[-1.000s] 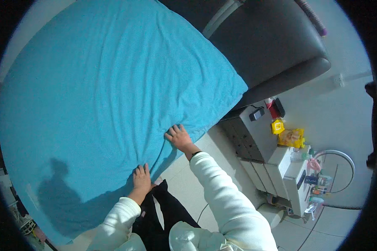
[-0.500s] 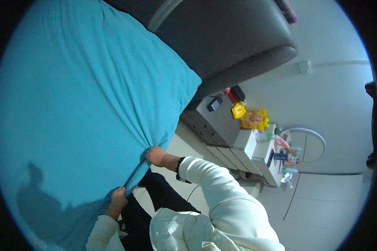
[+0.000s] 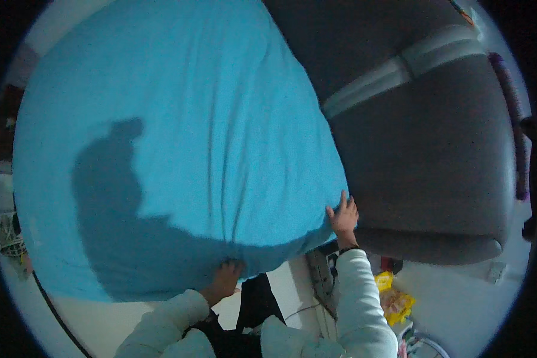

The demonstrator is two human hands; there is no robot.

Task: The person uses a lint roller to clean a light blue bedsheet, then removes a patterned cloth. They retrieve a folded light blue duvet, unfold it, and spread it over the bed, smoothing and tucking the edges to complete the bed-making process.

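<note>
Shadow of the person falls dark across the left-centre of the bright turquoise fitted sheet [image 3: 179, 149], which now covers most of the view; a sec ago it sat further off, w/ the hands at its near corner, so the person has leaned in over the bed and the cloth looks pulled further along the mattress. That suggests the near edge is being drawn down and tucked.

Sheet itself: thin cotton-like fabric, fairly flat up top, w/ long creases running toward the near edge where it bunches and curves under.

Left hand [image 3: 224, 280], in a white sleeve, sits at the bunched lower edge; grip looks curled into the fabric, fingers mostly hidden, so can't say how tight.

Right hand [image 3: 343, 216] is further right at the sheet's corner, fingers spread and pressed flat where cloth meets the uncovered dark grey mattress [image 3: 423, 161].

Lower right, on the pale floor, lies a yellow packet [image 3: 394, 295] beside a grey cabinet [image 3: 321, 277].
</note>
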